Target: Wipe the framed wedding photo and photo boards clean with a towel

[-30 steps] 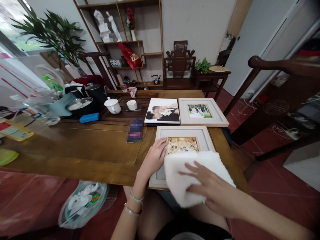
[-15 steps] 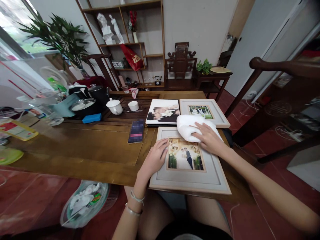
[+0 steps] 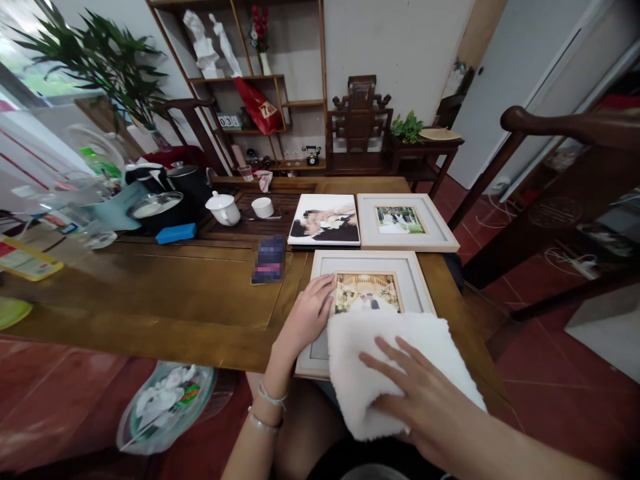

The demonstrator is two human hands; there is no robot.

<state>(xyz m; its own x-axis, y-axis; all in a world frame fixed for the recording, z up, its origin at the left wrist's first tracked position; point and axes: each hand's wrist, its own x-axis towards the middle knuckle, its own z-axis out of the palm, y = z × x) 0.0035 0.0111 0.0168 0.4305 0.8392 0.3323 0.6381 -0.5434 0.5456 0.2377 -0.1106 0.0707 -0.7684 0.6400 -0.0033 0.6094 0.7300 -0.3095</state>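
A light framed photo (image 3: 367,288) of a couple lies flat at the table's near edge. My left hand (image 3: 309,315) rests on the left side of its frame, fingers stretched out with the tips near the inner border. Over the frame's lower right part spreads a fluffy white towel (image 3: 349,353), hiding the bottom of the picture and hanging past the near edge. On top of the towel, my right hand (image 3: 423,383) has its fingers spread, with the thumb tucked at a fold, gripping the cloth.
Behind lie a second framed photo (image 3: 445,230) and a white photo panel (image 3: 296,223). A phone (image 3: 270,260), a blue block (image 3: 176,233), a white teapot (image 3: 223,210) and a cup (image 3: 263,207) are to the left. A waste bin (image 3: 200,407) stands below.
My right hand has drawn the towel from the frame's upper right corner down toward me, and the towel now lies more spread out. My left hand stays on the frame.
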